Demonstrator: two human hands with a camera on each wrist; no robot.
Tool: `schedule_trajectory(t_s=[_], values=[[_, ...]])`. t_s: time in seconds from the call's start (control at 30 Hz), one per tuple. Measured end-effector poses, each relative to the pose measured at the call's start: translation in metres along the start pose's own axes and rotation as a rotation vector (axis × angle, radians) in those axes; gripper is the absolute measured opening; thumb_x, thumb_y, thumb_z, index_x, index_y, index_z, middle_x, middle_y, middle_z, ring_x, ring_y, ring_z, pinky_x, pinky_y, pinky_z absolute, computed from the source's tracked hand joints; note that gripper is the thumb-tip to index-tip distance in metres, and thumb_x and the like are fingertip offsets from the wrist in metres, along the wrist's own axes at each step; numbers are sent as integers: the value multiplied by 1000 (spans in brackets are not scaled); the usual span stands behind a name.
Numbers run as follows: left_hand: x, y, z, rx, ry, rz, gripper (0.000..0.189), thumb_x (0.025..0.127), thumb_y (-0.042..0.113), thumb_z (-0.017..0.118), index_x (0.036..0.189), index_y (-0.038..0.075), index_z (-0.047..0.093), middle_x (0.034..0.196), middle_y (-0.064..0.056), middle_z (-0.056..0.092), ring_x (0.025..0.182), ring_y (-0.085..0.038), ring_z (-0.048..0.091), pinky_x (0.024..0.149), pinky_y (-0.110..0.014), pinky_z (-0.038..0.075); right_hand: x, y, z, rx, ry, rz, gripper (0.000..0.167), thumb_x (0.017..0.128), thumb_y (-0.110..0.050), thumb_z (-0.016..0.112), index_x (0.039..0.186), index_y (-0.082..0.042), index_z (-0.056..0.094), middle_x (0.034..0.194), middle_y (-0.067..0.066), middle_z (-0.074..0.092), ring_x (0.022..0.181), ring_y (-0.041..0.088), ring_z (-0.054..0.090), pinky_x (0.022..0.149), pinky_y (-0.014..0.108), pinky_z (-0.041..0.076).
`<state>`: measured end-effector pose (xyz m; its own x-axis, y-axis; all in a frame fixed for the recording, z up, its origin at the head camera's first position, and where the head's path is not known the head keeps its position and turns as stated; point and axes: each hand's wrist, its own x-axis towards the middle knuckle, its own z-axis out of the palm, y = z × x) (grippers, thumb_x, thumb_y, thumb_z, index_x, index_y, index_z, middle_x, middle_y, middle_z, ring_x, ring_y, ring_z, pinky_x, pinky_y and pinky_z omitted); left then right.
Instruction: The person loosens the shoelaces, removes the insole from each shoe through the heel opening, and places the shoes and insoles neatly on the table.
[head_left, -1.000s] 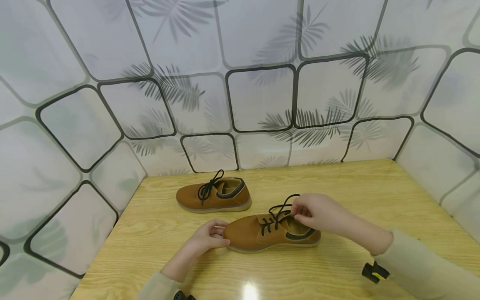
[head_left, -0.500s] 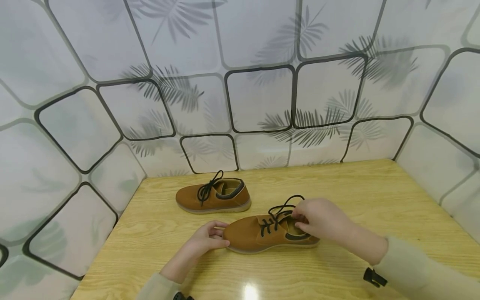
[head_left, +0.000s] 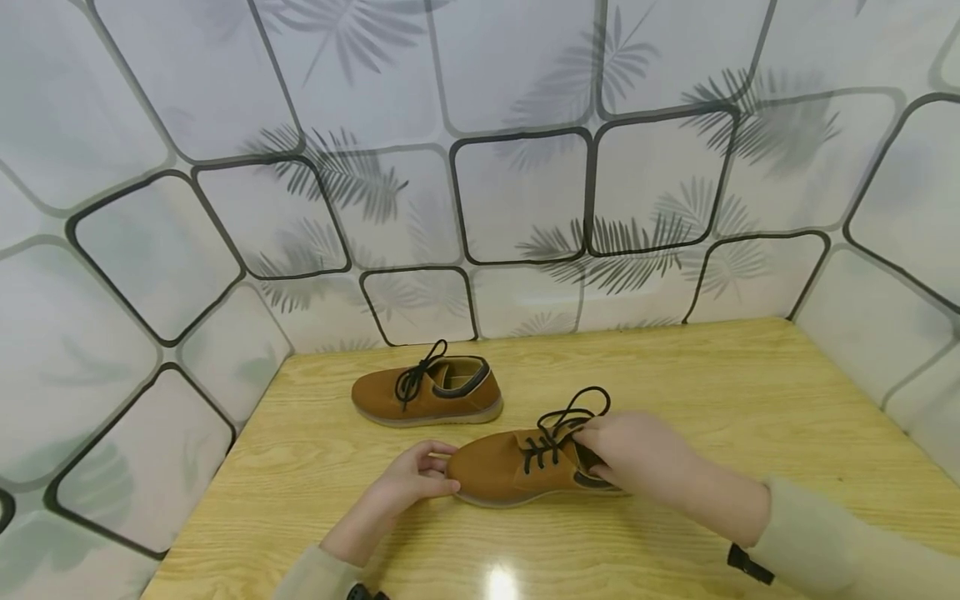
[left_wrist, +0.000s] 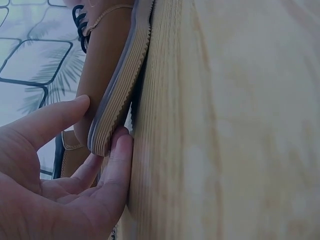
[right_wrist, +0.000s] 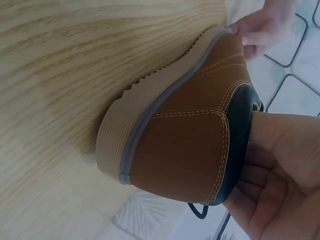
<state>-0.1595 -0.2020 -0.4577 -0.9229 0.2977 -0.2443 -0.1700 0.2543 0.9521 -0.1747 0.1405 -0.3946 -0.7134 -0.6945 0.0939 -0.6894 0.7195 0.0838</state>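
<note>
A brown lace-up shoe [head_left: 487, 467] with black laces stands on its sole, toe pointing left. At its toe my left hand [head_left: 416, 475] pinches the tip; in the left wrist view the thumb [left_wrist: 75, 109] presses the upper and the fingers [left_wrist: 117, 165] reach under the ribbed sole edge. My right hand [head_left: 645, 458] is at the shoe's opening, its fingers partly inside the collar. From the right wrist, the hand [right_wrist: 280, 175] covers the opening beside the dark padded collar [right_wrist: 239, 145]; its fingertips are hidden. Loose lace loops [head_left: 592, 400] rise above the tongue.
Behind stands a matching brown shoe [head_left: 405, 396] with its laces tied in a bow, toe also to the left. Both shoes rest on a light wooden table [head_left: 720, 375]. A patterned white curtain wall [head_left: 525, 200] borders the table at the back and sides.
My right hand has moved down from above the opening so its fingers reach into the shoe, and the lace loops now show beside it. The left hand stays at the toe.
</note>
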Motion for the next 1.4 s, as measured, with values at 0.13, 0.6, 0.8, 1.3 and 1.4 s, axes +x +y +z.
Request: schedule_trajectory(t_s=[0.13,0.6,0.8,1.3,1.4], values=[[0,1,-1,4,-1,5,59,91,1,77,143,-9,51,116,-15,70,93,-13,68,86,-26,56,0,-4,0,-42,8,-3,41,79,-30,95,109,-8,77,101,5,79,87,21,75,73,33,65],[1,1,-1,5,0,-2,59,91,3,78,143,-7,53,115,-13,70,94,-15,68,87,-26,54,2,-12,2,-176,-31,-30,13,87,-11,87,92,-9,75,80,1,70,69,15,66,60,27,60],[0,2,-1,10,-1,-1,59,91,3,78,143,-7,53,116,-14,71,95,-14,68,88,-27,55,2,-14,4,-260,-57,-59,23,87,-9,86,108,-5,78,101,8,77,92,22,75,78,31,65],[-1,3,-1,25,-7,-8,58,92,4,78,143,-6,52,116,-14,70,95,-15,68,90,-29,55,0,-14,8,-247,-54,-103,20,92,-12,83,106,-2,74,98,12,73,92,25,72,85,34,64],[-1,2,-1,24,-9,-12,58,92,4,78,143,-6,52,116,-13,70,95,-15,68,90,-29,55,1,-15,8,-250,-55,-111,21,92,-13,83,105,0,72,96,12,71,88,24,70,81,32,63]])
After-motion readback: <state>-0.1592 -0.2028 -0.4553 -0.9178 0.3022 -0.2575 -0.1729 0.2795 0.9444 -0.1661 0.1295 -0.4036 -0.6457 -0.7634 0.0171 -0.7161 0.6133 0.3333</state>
